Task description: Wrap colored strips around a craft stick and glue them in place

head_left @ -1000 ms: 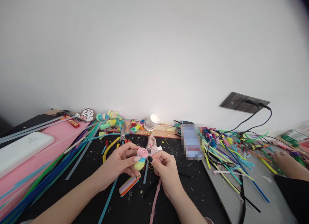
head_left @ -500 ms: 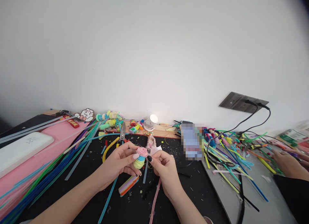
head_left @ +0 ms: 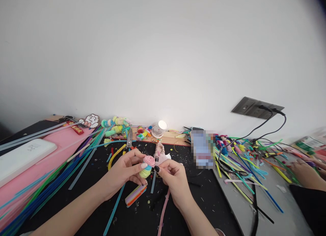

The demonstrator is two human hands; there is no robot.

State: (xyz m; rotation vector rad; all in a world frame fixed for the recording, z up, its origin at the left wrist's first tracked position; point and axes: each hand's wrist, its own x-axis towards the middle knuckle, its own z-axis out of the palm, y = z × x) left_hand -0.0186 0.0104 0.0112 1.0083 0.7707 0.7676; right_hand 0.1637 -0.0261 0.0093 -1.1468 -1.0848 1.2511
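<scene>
My left hand [head_left: 127,171] grips a small coiled pipe-cleaner piece [head_left: 145,171] between thumb and fingers, with a pink spiral on top and blue and yellow coils below. Close beside it on the right, the thumb and fingers of my right hand [head_left: 173,178] are pinched at the edge of the pink spiral. A pink pipe cleaner [head_left: 163,212] hangs from under the right hand toward the near edge. Just below the coil lies a bundle of short striped pipe cleaners [head_left: 136,195] on the black mat [head_left: 203,209].
Scissors [head_left: 129,138] and a paper cup [head_left: 159,129] stand behind my hands. Long pipe cleaners [head_left: 58,181] and a white box [head_left: 28,158] lie left. A blurred phone [head_left: 203,149] is to the right, near more pipe cleaners and another person's hand [head_left: 305,173].
The coiled piece has shifted slightly left and tilted a little in my fingers. My right thumb has moved slightly left with it. The other person's hand has shifted a little.
</scene>
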